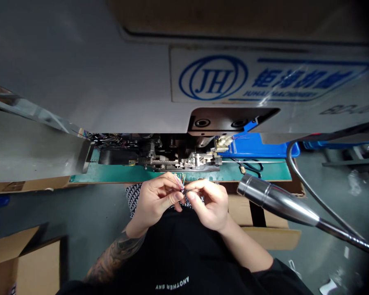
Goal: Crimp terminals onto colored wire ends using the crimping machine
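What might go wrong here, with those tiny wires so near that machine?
1. The thin coloured wires fan out loosely from the left hand, so strands might tangle or get mixed up.
2. The machine's metal parts lie just beyond the fingertips; wires or fingers could snag there if they strayed forward.
3. A silver gooseneck lamp juts in beside the right hand, which might bump it when moving sideways.

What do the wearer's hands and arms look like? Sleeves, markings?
Left hand and right hand are both ungloved, with no watch or bracelet visible. The left forearm carries a dense tattoo; none shows on the right forearm. Black top, its right sleeve ending near the elbow.
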### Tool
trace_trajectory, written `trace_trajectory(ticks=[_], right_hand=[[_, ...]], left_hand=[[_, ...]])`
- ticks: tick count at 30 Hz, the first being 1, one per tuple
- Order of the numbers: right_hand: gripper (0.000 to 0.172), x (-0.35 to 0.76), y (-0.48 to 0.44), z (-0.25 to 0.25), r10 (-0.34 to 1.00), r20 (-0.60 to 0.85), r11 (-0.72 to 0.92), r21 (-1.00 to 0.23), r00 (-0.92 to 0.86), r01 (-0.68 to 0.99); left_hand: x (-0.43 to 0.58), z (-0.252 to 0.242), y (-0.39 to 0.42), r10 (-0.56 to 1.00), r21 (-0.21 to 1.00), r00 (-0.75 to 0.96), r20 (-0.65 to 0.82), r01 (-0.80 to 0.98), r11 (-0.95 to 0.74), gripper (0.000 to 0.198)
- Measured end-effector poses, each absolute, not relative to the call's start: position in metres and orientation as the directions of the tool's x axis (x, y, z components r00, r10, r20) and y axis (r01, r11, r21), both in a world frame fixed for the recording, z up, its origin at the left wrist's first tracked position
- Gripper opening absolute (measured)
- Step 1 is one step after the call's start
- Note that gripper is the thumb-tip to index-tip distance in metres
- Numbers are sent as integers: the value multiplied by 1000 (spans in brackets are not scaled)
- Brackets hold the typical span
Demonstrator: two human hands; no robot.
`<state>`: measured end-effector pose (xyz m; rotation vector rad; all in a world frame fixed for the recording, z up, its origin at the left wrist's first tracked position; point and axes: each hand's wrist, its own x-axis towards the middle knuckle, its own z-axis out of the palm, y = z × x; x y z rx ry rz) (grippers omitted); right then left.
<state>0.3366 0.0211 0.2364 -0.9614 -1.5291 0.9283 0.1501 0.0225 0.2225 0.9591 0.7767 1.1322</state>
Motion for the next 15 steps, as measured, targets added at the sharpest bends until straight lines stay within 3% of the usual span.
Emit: trace_trajectory(ticks=[7, 12, 15], right_hand=[[11, 333, 17, 233, 961, 273, 275, -959, -47, 67], [10, 331, 14, 226, 990, 133, 127, -984, -39, -124], [35, 332, 14, 223, 992, 63, 32, -962, -107, -272]], left_hand=[[154, 229, 22, 962, 920, 264, -63, -359, 158, 12], [156, 229, 21, 951, 915, 294, -92, -351, 197, 12], [155, 228, 20, 950, 915, 296, -102, -346, 206, 10]])
